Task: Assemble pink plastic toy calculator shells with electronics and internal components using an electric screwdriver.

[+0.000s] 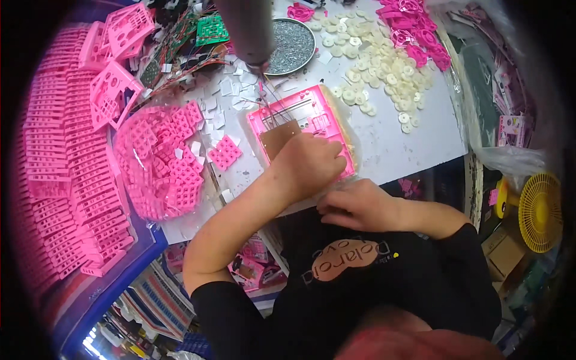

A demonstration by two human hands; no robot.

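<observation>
A pink plastic casing [315, 99] lies on the white table in front of me, on a clear plastic bag. A brown circuit board [277, 139] with thin wires rests over its left part. My left hand [309, 162] is closed above the casing, against the board's lower right edge; its fingertips are hidden. Close to the casing's near right corner, my right hand [357, 204] is curled, and whatever it may grip is out of sight. A dark cylindrical tool [246, 30], likely an electric screwdriver, hangs just beyond the casing.
Pink grid parts [162, 162] fill a clear bag at left, beside stacked pink pieces [54, 120]. A round dish [291, 45] of small screws stands at the back. Cream discs [390, 69] and magenta parts [414, 27] spread right. A yellow fan [540, 210] stands beyond the table.
</observation>
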